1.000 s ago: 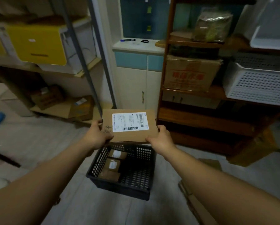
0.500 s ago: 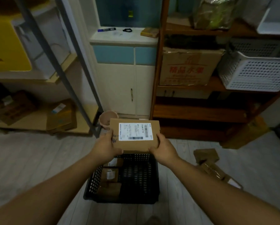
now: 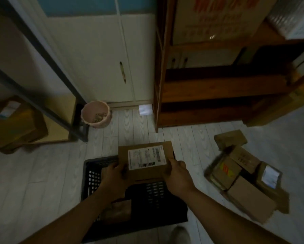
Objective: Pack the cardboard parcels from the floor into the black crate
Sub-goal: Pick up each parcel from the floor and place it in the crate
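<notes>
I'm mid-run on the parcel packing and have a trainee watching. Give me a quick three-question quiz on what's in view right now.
1. True or false: the left hand and the right hand both grip the labelled parcel.
2. On which side of the black crate do the loose parcels lie on the floor? A) the person's left B) the person's right C) behind it, against the white cupboard
3. Name the round thing standing on the floor at the foot of the cupboard.

Key: 1 true; 2 B; 3 the pink pot.
</notes>
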The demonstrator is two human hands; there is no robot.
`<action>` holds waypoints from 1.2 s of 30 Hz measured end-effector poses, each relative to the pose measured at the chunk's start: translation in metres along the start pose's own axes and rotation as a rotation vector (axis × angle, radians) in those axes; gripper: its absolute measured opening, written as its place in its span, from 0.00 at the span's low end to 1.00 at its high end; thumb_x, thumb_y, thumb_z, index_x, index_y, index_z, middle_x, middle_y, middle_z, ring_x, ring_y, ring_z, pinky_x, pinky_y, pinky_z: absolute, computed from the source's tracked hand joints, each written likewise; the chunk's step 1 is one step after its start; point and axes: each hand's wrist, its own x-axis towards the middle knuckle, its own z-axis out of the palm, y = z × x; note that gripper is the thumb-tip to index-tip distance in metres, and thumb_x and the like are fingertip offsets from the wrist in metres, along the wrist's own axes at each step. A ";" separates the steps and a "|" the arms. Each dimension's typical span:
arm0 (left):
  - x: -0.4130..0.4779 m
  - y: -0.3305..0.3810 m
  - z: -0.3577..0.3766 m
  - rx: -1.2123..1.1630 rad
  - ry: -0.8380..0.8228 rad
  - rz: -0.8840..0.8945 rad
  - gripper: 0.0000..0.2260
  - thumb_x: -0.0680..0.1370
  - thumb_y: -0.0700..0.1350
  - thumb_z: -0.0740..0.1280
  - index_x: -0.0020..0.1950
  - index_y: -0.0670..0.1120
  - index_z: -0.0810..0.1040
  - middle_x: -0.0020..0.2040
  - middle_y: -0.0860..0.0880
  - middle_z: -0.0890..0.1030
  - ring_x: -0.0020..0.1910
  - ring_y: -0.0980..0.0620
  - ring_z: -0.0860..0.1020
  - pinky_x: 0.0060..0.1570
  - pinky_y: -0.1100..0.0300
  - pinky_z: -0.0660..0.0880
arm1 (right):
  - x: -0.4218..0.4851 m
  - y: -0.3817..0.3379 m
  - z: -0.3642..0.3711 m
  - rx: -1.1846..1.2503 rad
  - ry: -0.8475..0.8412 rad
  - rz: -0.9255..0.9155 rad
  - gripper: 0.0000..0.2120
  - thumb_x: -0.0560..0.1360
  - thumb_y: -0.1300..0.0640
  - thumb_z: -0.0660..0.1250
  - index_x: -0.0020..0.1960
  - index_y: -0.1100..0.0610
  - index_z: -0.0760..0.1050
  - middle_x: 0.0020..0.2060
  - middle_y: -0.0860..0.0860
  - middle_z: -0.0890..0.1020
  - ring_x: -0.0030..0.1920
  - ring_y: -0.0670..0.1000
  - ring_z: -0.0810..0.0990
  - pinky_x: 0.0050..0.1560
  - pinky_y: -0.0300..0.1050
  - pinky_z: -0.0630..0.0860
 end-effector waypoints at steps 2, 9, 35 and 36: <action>0.029 -0.034 0.028 -0.017 -0.056 0.003 0.25 0.75 0.50 0.68 0.71 0.50 0.67 0.70 0.51 0.62 0.68 0.47 0.65 0.69 0.56 0.64 | 0.027 0.023 0.037 -0.008 -0.017 0.021 0.23 0.77 0.56 0.62 0.71 0.48 0.62 0.63 0.56 0.69 0.60 0.54 0.73 0.65 0.47 0.71; 0.144 -0.143 0.125 -0.178 -0.118 -0.089 0.33 0.65 0.59 0.70 0.65 0.43 0.74 0.63 0.46 0.75 0.62 0.42 0.75 0.61 0.45 0.74 | 0.124 0.106 0.141 -0.037 -0.099 0.115 0.24 0.79 0.53 0.59 0.74 0.47 0.57 0.65 0.57 0.63 0.60 0.59 0.72 0.65 0.51 0.71; 0.286 -0.216 0.259 -0.417 -0.308 -0.147 0.25 0.77 0.48 0.66 0.73 0.49 0.65 0.73 0.49 0.67 0.70 0.49 0.67 0.63 0.61 0.63 | 0.297 0.216 0.276 -0.100 -0.145 0.294 0.41 0.71 0.38 0.66 0.76 0.50 0.51 0.75 0.55 0.47 0.74 0.63 0.50 0.73 0.60 0.57; 0.282 -0.215 0.254 -0.396 -0.325 -0.156 0.25 0.77 0.48 0.66 0.73 0.49 0.65 0.72 0.49 0.67 0.70 0.49 0.67 0.62 0.61 0.64 | 0.295 0.212 0.273 -0.075 -0.148 0.292 0.41 0.70 0.38 0.66 0.75 0.50 0.53 0.74 0.55 0.50 0.73 0.62 0.52 0.72 0.60 0.59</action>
